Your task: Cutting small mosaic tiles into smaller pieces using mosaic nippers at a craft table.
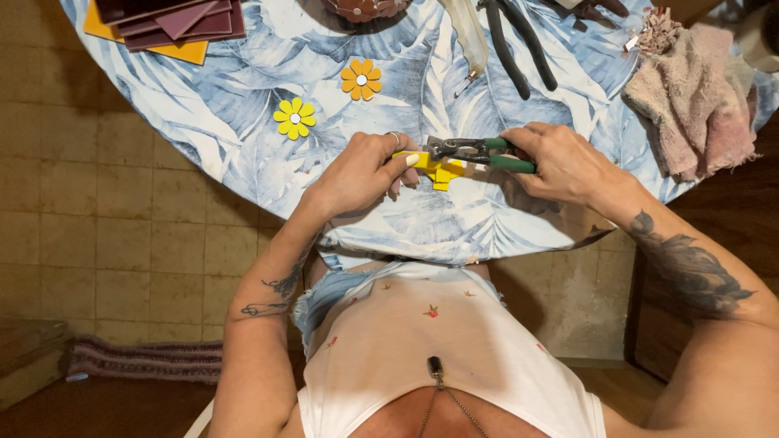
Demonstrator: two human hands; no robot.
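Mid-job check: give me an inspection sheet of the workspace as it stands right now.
Surface: round table under a blue leaf-print cloth.
Job's things: yellow tile piece pinched by the left hand; green-handled nippers in the right hand, jaws at the piece's top edge.
Clutter: yellow flower and orange flower lying flat; stack of dark red and yellow tiles at the far left; black-handled pliers; clear tube with a nozzle; pink cloth at the right edge.
Grippers: both hands closed on what they hold.
Cables: nothing seen.
Surroundings: beige tiled floor; striped rug at lower left.
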